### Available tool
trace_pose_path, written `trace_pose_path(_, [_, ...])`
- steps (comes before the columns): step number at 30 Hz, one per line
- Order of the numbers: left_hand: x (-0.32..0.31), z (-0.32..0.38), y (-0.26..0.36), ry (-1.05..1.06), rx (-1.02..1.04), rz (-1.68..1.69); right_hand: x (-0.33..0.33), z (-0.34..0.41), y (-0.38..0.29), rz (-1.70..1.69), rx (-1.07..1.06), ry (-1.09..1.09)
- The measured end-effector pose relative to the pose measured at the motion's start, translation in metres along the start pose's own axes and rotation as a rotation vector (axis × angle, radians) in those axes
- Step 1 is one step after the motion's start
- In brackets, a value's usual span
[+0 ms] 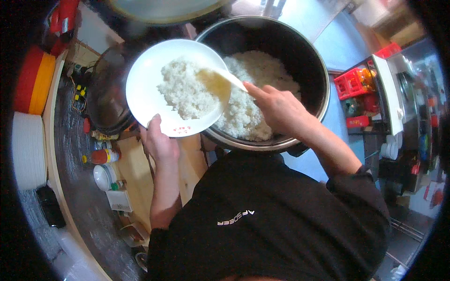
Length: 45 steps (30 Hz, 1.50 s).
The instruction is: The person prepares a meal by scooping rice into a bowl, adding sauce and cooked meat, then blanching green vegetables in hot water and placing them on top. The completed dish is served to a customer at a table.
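My left hand grips the near rim of a round white plate, thumb on top. A mound of cooked white rice lies on the plate. In my right hand is the handle of a rice paddle; its blade, yellowish in this light, rests over the right side of the mound. Behind and to the right, a large dark pot with a metal rim holds more cooked rice. The plate overlaps the pot's left rim and hides part of it.
A second dark round vessel is left of the plate. On the left counter stand a bottle of orange-red liquid and stacked white bowls. A red crate sits on a shelf at right. A large round lid-like object is at the top.
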<state>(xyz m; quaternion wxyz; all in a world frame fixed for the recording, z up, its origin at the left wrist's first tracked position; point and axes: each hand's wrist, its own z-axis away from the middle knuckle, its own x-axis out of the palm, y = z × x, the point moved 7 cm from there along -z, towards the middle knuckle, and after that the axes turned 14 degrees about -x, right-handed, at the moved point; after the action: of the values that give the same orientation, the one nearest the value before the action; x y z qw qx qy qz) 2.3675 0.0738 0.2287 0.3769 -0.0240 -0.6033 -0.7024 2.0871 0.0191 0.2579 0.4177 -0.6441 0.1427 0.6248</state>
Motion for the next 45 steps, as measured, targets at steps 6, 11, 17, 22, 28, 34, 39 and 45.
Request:
trace_pose_path(6, [-0.001, 0.01, -0.017, 0.084, 0.134, -0.027, 0.011, -0.029, -0.052, -0.225, -0.083, 0.275])
trace_pose_path(11, [0.003, 0.018, -0.024, 0.053, 0.121, -0.002, -0.009, -0.033, -0.048, -0.196, 0.005, 0.498])
trace_pose_path(17, [0.01, 0.024, -0.021, 0.048, 0.176, 0.051, -0.001, -0.029, -0.052, -0.263, -0.126, 0.384])
trace_pose_path(22, [0.011, 0.026, -0.019, 0.087, 0.182, 0.039, 0.003, -0.031, -0.053, -0.364, -0.175, 0.38])
trace_pose_path(28, [0.013, 0.027, -0.016, 0.006, 0.189, -0.011, -0.02, -0.058, -0.063, -0.086, -0.119, 0.205])
trace_pose_path(34, [0.013, 0.026, -0.016, 0.004, 0.128, 0.054, -0.037, -0.06, -0.063, 0.221, -0.119, 0.049])
trace_pose_path(39, [0.006, 0.019, -0.02, 0.034, 0.079, -0.035, -0.05, -0.063, -0.07, 0.289, -0.16, 0.129])
trace_pose_path(45, [0.003, 0.023, -0.028, -0.002, 0.124, -0.136, -0.067, -0.062, -0.077, 0.4, -0.155, 0.001])
